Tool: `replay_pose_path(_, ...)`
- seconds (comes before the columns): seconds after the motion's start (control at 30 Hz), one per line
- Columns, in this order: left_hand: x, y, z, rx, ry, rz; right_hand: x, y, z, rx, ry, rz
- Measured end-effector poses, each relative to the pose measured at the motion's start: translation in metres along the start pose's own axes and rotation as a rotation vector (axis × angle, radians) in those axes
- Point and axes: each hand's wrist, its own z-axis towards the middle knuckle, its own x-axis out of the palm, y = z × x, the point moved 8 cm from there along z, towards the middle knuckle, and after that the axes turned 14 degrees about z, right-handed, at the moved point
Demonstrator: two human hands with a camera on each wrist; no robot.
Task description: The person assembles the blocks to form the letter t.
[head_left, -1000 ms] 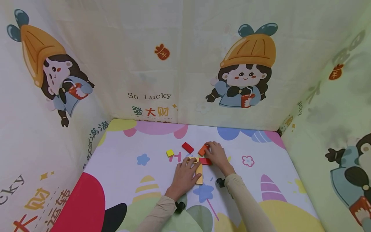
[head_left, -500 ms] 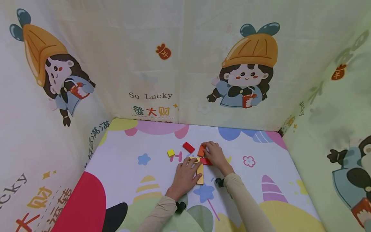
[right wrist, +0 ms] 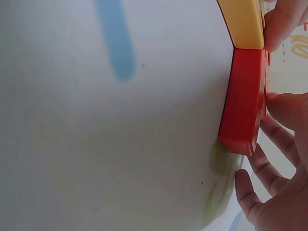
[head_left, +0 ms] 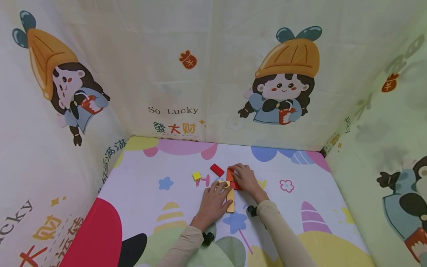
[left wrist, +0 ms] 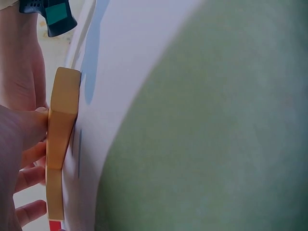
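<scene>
Orange block (head_left: 229,175) sits near the middle of the patterned desk (head_left: 140,196), just beyond the spot where a red brick (head_left: 236,186) and a pale yellow brick (head_left: 228,183) meet; whether it touches both is too small to tell. Judging by the layout, part of the arranging looks done: the red and pale bricks lie end to end, with no gap visible in the right wrist view, and a long yellow plank (head_left: 231,195) runs from them toward the person. The orange one appears to be the piece in hand, its fit against the group not yet certain. Left over are a second red piece (head_left: 217,170) and a small yellow cube (head_left: 197,176), both apart from the group on its far left side; whether they belong in it cannot be told. The left hand (head_left: 211,202) lies spread over the pale brick and the plank, fingers and thumb resting on them without clasping. The right hand (head_left: 247,180) seems to pinch the orange block between thumb and forefinger, though the contact is partly hidden, its other fingers loosely spread
</scene>
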Motion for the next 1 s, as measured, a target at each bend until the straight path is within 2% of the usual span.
replay_pose_path(0.4,0.000,0.002,0.000,0.002,-0.004,0.000,0.002,0.004,-0.001,-0.028,-0.023,-0.008)
replay_pose_path(0.7,-0.008,0.012,0.000,-0.056,-0.073,-0.088,0.002,0.004,-0.003,-0.052,-0.059,0.010)
replay_pose_path(1.0,-0.002,0.016,0.001,-0.093,-0.007,-0.082,0.003,0.002,-0.002,-0.029,-0.058,-0.001)
